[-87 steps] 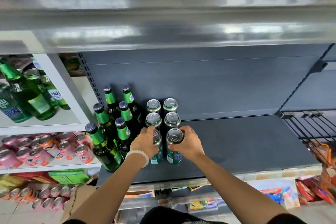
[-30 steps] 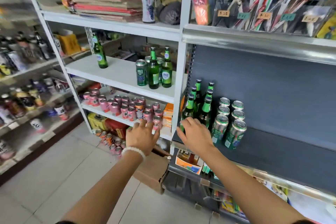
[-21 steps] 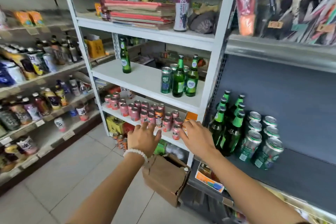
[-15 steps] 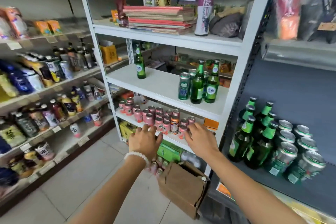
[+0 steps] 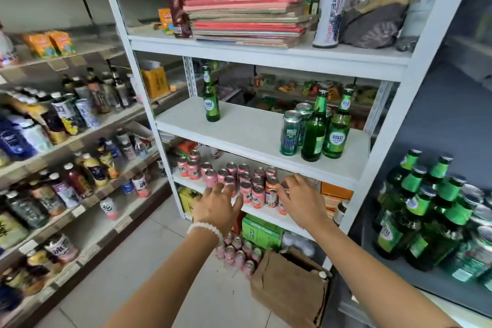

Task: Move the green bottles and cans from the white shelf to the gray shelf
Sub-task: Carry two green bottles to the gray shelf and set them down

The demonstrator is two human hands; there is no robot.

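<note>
Head view, left hand: the left hand (image 5: 217,209) is reaching forward with fingers spread and loose, holding nothing; a white bead bracelet (image 5: 204,230) is sitting on its wrist.
Head view, right hand: the right hand (image 5: 302,201) is stretching out beside it, fingers relaxed and slightly bent, gripping nothing.
Head view, where the hands are: both are hovering in front of the pink cans (image 5: 239,181) on the tier below the green drinks.
Head view, white shelf: the white shelf (image 5: 250,136) is carrying a lone green bottle (image 5: 211,98) standing upright towards its left.
Head view, right-hand cluster: a green can (image 5: 290,133) is standing at the front, a second green can (image 5: 303,110) behind it, and two green bottles (image 5: 326,125) are standing just beside them, all upright.
Head view, gray shelf: the gray shelf (image 5: 436,281) at the right is holding a group of green bottles (image 5: 415,208) with green cans (image 5: 476,247) packed next to them.
Head view, floor: a brown cardboard box (image 5: 288,287) is lying open on the floor at the foot of the shelving.
Head view, upper tier: a stack of red folders (image 5: 247,21) is lying flat beside a purple bottle (image 5: 332,0).
</note>
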